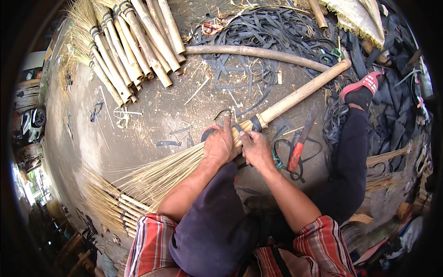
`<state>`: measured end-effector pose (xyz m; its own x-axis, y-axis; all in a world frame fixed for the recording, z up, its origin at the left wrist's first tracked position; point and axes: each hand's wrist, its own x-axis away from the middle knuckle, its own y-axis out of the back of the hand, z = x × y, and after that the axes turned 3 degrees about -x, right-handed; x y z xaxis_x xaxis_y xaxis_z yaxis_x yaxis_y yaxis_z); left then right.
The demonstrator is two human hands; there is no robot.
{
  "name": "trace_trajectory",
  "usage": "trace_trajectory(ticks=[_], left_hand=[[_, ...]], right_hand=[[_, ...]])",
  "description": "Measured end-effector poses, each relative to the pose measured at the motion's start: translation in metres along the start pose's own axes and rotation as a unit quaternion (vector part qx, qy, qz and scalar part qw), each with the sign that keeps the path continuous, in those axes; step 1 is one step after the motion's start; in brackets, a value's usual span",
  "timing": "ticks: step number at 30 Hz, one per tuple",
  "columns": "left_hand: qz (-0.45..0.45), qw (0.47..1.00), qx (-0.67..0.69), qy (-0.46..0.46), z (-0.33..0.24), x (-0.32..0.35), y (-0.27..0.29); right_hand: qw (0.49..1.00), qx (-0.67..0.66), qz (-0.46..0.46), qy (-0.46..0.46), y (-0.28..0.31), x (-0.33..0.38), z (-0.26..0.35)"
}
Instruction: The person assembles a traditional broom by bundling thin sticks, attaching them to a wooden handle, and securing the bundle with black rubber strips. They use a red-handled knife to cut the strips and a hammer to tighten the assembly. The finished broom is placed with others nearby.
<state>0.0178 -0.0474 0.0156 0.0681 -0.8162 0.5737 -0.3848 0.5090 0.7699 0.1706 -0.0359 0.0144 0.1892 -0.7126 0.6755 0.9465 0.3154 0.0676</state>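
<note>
A broom lies slantwise in front of me, its bamboo handle [307, 92] pointing to the far right and its straw bristles [170, 168] fanning to the near left. Black rubber strip [255, 123] binds the straw around the handle's lower end. My left hand [218, 144] is wrapped around the bound straw, index finger stretched along it. Close beside it, my right hand [256, 148] is closed in a pinch at the binding; what its fingertips hold is hidden. To the right of that hand, a knife with a red handle [296, 157] lies on the ground.
Several finished-looking brooms [134, 41] lie stacked at the far left. A heap of black rubber strips [277, 30] spreads across the back, with a curved wooden pole [258, 52] before it. More brooms [127, 207] lie at the near left. My red-shod foot [362, 87] rests at right.
</note>
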Motion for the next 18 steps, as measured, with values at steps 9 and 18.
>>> trace_trajectory(ticks=[9, 18], left_hand=[[-0.028, 0.999, -0.008, -0.036, -0.003, 0.002, 0.006], [0.119, 0.99, 0.061, -0.043, 0.004, -0.009, 0.064]], right_hand=[[0.999, -0.006, 0.029, -0.038, 0.01, 0.008, 0.007], [0.975, 0.187, 0.099, 0.066, 0.058, 0.044, -0.081]])
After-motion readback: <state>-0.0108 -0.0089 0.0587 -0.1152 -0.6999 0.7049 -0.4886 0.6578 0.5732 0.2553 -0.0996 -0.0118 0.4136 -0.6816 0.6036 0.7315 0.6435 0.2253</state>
